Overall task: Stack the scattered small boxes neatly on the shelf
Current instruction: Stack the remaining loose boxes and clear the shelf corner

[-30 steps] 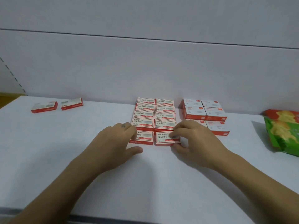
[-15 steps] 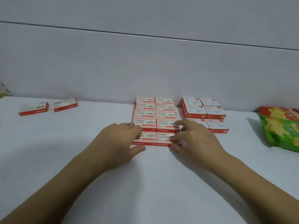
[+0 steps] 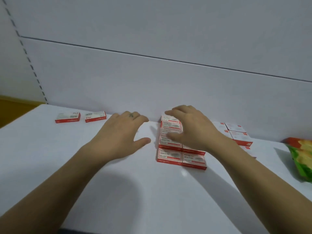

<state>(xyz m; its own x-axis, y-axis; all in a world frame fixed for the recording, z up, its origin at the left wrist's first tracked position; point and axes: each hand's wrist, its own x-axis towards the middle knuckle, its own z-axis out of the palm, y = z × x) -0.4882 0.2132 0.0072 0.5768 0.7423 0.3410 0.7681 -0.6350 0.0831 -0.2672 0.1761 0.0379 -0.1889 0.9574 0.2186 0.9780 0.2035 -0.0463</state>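
Right around the middle of the frame, a block of small boxes [image 3: 168,155] is lined up two wide on the white shelf [image 3: 152,191], running back toward the rear panel [image 3: 152,81]. The right hand [image 3: 190,129] is held palm-down over the back rows, fingers loosely bent and spread, nothing gripped. Whether the box tops are actually touched can't be told. The left hand [image 3: 121,134] is spread open just left of the block, palm down, nothing held either. Toward the upper left, two loose boxes [image 3: 67,117] are lying side by side, well apart from the block. A second group of boxes [image 3: 236,132] is seen right of the block, partly hidden by the right arm, and a green-and-red snack bag [image 3: 302,154] is cut off at the right edge.
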